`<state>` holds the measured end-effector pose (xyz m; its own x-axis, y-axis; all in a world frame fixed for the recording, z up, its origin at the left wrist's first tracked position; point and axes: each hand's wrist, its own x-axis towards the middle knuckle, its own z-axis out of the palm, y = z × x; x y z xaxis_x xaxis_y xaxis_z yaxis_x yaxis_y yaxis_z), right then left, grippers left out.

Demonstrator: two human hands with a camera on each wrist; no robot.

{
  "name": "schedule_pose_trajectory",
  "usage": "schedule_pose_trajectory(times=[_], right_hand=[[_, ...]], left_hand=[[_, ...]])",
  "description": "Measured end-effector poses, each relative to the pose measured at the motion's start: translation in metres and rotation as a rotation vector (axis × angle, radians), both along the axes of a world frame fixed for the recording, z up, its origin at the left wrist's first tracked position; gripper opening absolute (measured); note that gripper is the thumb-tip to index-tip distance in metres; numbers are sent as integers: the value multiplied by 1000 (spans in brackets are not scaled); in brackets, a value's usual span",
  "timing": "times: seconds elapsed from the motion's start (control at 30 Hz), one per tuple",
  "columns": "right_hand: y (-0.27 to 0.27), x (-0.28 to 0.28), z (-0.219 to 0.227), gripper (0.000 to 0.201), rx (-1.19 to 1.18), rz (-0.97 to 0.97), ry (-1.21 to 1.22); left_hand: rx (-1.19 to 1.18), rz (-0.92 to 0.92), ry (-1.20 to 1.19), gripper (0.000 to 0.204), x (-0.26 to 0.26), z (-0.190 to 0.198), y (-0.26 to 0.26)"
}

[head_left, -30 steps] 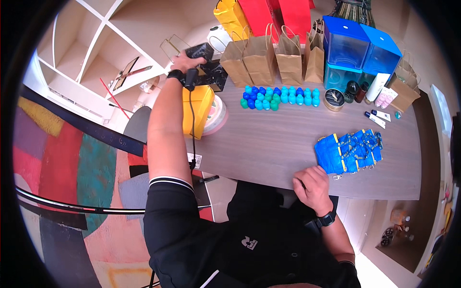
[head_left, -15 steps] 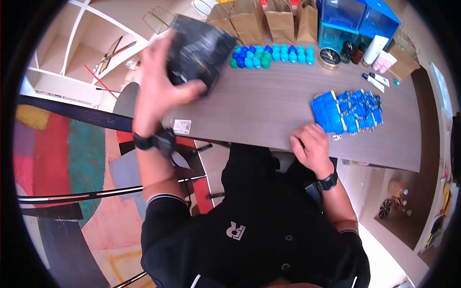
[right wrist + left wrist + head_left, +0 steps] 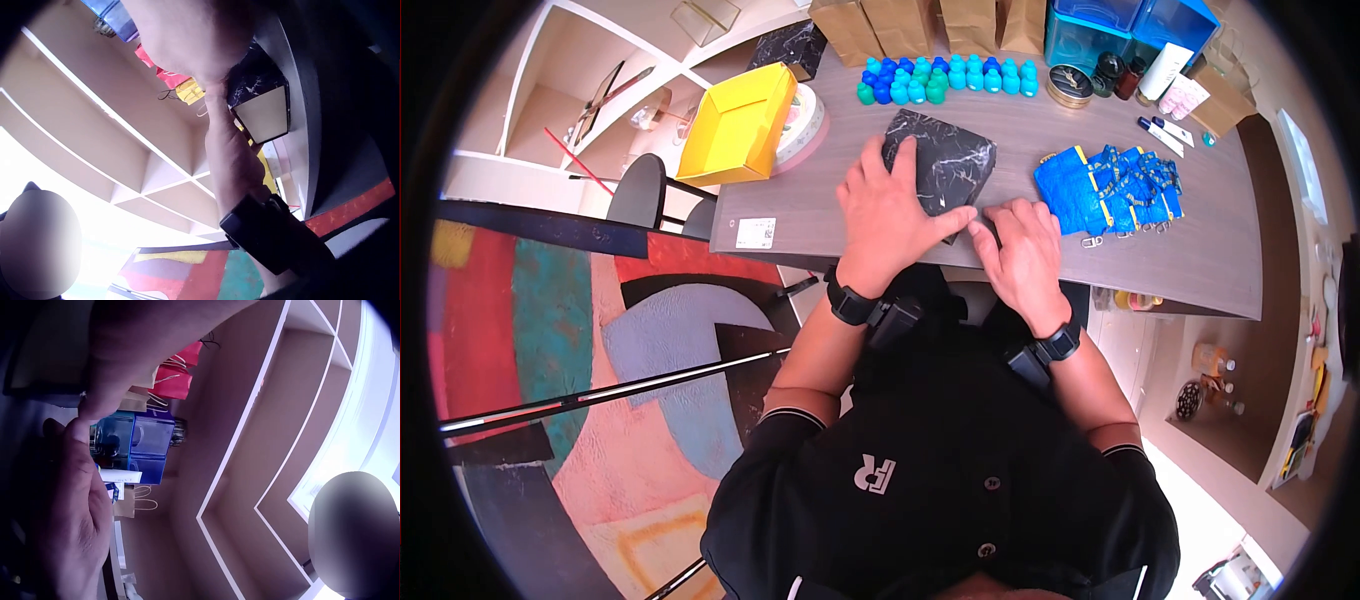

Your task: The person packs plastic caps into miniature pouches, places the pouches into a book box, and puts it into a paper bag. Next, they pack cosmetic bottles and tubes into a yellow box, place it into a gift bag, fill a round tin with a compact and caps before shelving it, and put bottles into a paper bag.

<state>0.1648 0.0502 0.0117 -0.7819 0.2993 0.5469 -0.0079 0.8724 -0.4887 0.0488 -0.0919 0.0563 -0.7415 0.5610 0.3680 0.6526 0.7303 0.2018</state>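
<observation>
A black marble-patterned box [image 3: 950, 165] stands near the table's front edge, before the person. My left hand [image 3: 890, 215] grips it at its near left side, fingers along the left edge and thumb by the near corner. Part of the box's pale side shows under its dark top in the right wrist view. Close to the box's near right corner, my right hand [image 3: 1025, 250] rests with loosely bent fingers, its fingertips beside the left thumb. Just right of that hand lies a cluster of small blue bags [image 3: 1065, 190] with yellow trim and metal clips.
Rows of small blue and green bottles [image 3: 975, 72] stand behind the box. To the left are a yellow open box [image 3: 735, 125], a white round container [image 3: 805, 130] and another black marbled box [image 3: 795, 48]. Paper bags [image 3: 970, 28], a round tin [image 3: 1070, 85] and tubes [image 3: 1165, 72] line the back.
My left hand has brought the black box from the back left across to the table's front, beside my right hand. My right hand has shifted slightly left, away from the blue bags.
</observation>
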Motion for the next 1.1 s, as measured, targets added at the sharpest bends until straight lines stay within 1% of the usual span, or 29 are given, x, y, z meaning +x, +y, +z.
schedule_pose_trajectory(times=[0.03, 0.1, 0.13, 0.17, 0.2, 0.23, 0.3, 0.33, 0.37, 0.4, 0.43, 0.47, 0.5, 0.53, 0.57, 0.63, 0.67, 0.73, 0.87, 0.93, 0.97, 1.0, 1.07, 1.1], right_hand=[[0, -2, 1, 20, 12, -14, -13], [2, -6, 0, 20, 30, -31, -31], [4, -9, -1, 21, -10, -19, -22], [6, -11, -1, 21, -49, -6, -13], [7, -11, 1, 24, -108, 12, -52], [8, -14, 0, 24, -105, 17, -55], [8, -20, 0, 27, -289, 29, -49], [7, -21, 4, 30, -434, 41, -125], [6, -24, 8, 30, -426, 44, -123], [4, -26, 12, 30, -539, 55, -148], [2, -27, 14, 30, -651, 66, -174], [2, -29, 9, 30, -641, 68, -174], [4, -33, -1, 31, -697, 97, -155], [6, -36, -2, 33, -751, 127, -134], [8, -37, -2, 33, -742, 128, -134], [10, -38, 1, 37, -870, 116, -181], [11, -37, 3, 37, -862, 116, -180], [13, -36, 11, 45, -1027, 86, -255], [14, -37, 17, 49, -1083, 53, -283], [18, -38, 21, 48, -1163, 140, -344], [17, -38, 20, 48, -1159, 137, -344], [14, -38, 16, 44, -1079, 108, -291], [13, -38, 11, 36, -951, 87, -219], [13, -37, 12, 36, -951, 83, -227]], left_hand=[[1, -4, -3, 98, -3, -4, -3], [120, -106, -86, 98, -14, -13, -15], [179, -173, -107, 92, -19, -15, -23], [184, -170, -111, 92, -22, -17, -30], [279, -211, -221, 91, -25, -18, -36], [374, -251, -329, 90, -28, -20, -42], [406, -253, -336, 93, -32, -35, -49], [487, -289, -344, 93, -32, -42, -49], [568, -328, -349, 94, -34, -48, -48], [576, -328, -347, 94, -35, -53, -48], [631, -361, -396, 97, -34, -54, -47], [687, -393, -444, 100, -34, -56, -48], [696, -394, -440, 100, -36, -59, -49], [657, -388, -405, 103, -38, -62, -50], [618, -382, -370, 106, -39, -64, -51], [641, -388, -391, 106, -40, -67, -51], [655, -394, -415, 106, -39, -67, -50], [643, -389, -401, 107, -38, -64, -50], [628, -388, -387, 108, -37, -62, -51], [625, -392, -363, 108, -37, -62, -51], [617, -395, -346, 109, -36, -62, -50], [636, -404, -401, 108, -36, -62, -50], [653, -411, -385, 108, -36, -62, -47], [665, -416, -365, 108, -36, -62, -46]])
